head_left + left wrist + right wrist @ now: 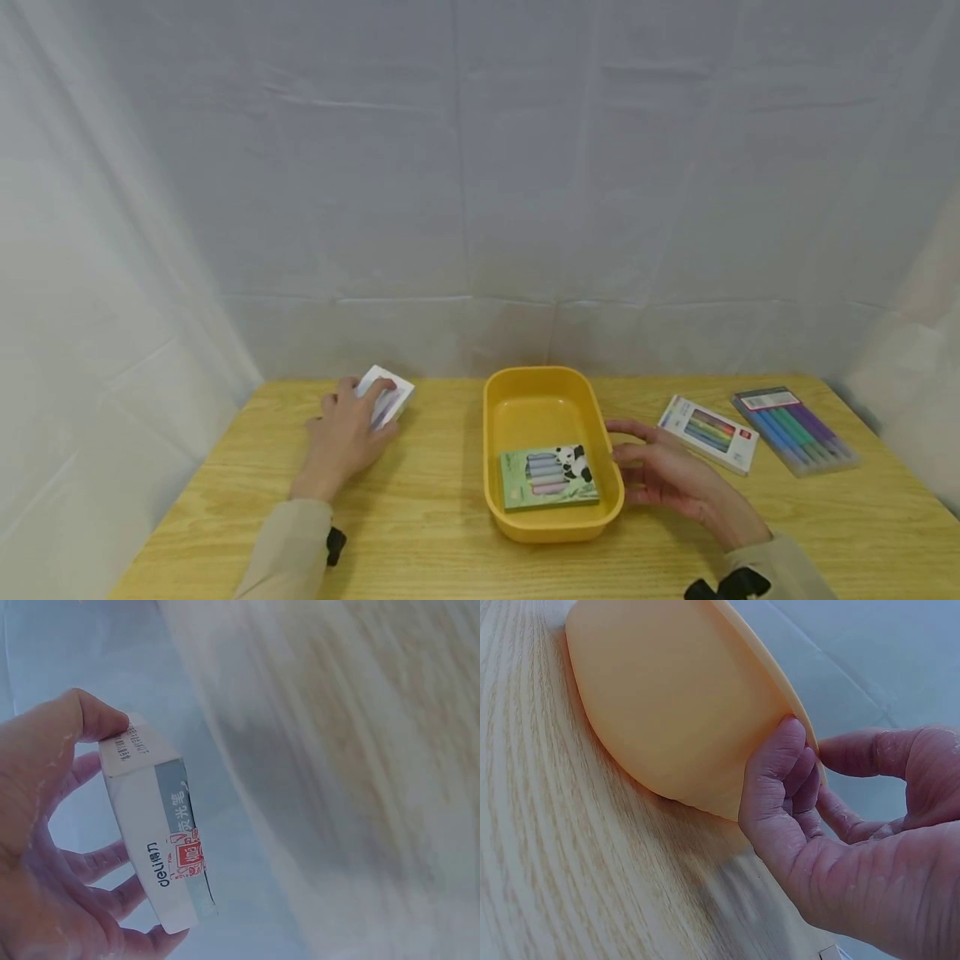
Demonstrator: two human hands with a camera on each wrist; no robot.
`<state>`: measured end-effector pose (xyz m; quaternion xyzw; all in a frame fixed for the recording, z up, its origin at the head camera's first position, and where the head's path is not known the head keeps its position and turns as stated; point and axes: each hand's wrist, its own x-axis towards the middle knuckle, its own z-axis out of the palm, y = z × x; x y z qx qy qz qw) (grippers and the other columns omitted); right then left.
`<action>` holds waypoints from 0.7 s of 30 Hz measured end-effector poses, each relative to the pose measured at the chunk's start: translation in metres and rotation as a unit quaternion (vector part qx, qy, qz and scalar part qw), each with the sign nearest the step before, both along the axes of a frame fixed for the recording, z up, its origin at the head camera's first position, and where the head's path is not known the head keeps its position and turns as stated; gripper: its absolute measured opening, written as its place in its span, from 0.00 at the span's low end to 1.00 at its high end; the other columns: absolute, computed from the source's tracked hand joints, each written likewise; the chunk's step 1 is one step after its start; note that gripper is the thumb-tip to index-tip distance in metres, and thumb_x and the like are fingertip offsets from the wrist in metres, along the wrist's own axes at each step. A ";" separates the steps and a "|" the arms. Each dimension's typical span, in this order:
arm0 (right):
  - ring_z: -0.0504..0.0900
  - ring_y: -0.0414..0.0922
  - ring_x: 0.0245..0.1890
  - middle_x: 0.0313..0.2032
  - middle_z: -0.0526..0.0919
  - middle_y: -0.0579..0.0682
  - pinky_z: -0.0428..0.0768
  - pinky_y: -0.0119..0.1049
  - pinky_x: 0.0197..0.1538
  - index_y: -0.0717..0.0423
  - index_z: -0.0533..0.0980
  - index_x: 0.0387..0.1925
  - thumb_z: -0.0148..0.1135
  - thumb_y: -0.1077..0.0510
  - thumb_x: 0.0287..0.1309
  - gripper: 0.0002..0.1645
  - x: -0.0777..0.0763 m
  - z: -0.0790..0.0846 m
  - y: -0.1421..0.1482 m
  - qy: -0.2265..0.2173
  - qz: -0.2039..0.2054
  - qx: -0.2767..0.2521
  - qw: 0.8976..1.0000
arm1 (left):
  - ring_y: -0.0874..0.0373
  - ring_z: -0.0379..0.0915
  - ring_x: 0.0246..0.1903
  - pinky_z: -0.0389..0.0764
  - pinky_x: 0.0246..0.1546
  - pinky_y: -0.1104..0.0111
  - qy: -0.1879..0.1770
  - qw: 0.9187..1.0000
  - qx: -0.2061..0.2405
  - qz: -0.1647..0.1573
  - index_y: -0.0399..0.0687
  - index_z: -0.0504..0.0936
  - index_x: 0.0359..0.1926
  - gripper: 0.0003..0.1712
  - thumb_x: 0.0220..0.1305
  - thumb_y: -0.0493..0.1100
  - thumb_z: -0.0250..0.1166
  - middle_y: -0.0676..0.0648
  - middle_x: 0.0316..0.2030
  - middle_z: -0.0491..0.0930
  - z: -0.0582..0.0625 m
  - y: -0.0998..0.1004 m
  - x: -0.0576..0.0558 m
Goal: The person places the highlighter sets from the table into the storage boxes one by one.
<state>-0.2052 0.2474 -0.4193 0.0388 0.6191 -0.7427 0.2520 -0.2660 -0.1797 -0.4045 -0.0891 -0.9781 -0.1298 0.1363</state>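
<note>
In the head view, my left hand [341, 437] grips a white box of highlighters [390, 398] near the table's far left edge. The left wrist view shows the thumb and fingers of that hand [60, 847] around the box [142, 840], which is tilted, its printed label facing the camera. A yellow plastic basket [491, 442] stands at the middle of the table. Inside it lies a green box of pens with a panda picture [517, 492]. My right hand [671, 479] is at the basket's right side; the right wrist view shows its fingers [769, 795] curled at the basket's rim [780, 682].
Right of the basket, a white box of colored pens [708, 433] lies flat on the wooden table [420, 533]. Beyond it lies a clear pack of blue, green and purple pens [795, 429]. A pale curtain [525, 208] hangs behind the table.
</note>
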 end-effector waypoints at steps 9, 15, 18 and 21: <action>0.86 0.47 0.47 0.57 0.81 0.57 0.88 0.46 0.50 0.57 0.49 0.78 0.57 0.58 0.69 0.43 -0.001 0.001 0.000 -0.006 -0.005 0.007 1.000 | 0.27 0.71 0.52 0.75 0.35 0.32 0.028 0.999 -0.003 -0.027 0.61 0.74 0.64 0.29 0.61 0.51 0.68 0.28 0.63 0.68 0.005 0.014 0.005; 0.86 0.47 0.47 0.57 0.81 0.57 0.87 0.46 0.50 0.57 0.49 0.79 0.57 0.59 0.69 0.44 -0.001 0.001 0.000 -0.008 -0.004 0.003 1.000 | 0.28 0.69 0.55 0.75 0.36 0.34 0.052 0.997 0.002 -0.051 0.61 0.75 0.64 0.30 0.61 0.52 0.70 0.30 0.63 0.69 0.010 0.025 0.009; 0.86 0.47 0.48 0.57 0.81 0.57 0.87 0.47 0.51 0.57 0.48 0.79 0.57 0.59 0.69 0.44 0.000 0.001 0.000 -0.006 -0.003 0.001 1.000 | 0.29 0.69 0.56 0.75 0.37 0.35 0.059 0.996 0.010 -0.062 0.61 0.75 0.64 0.31 0.60 0.52 0.70 0.30 0.64 0.69 0.013 0.030 0.011; 0.86 0.47 0.48 0.57 0.81 0.57 0.87 0.47 0.51 0.58 0.47 0.79 0.57 0.58 0.69 0.45 0.000 0.000 0.000 -0.003 0.000 0.002 1.000 | 0.30 0.70 0.57 0.75 0.37 0.37 0.070 0.995 0.019 -0.072 0.63 0.75 0.64 0.32 0.58 0.51 0.70 0.31 0.64 0.69 0.014 0.035 0.012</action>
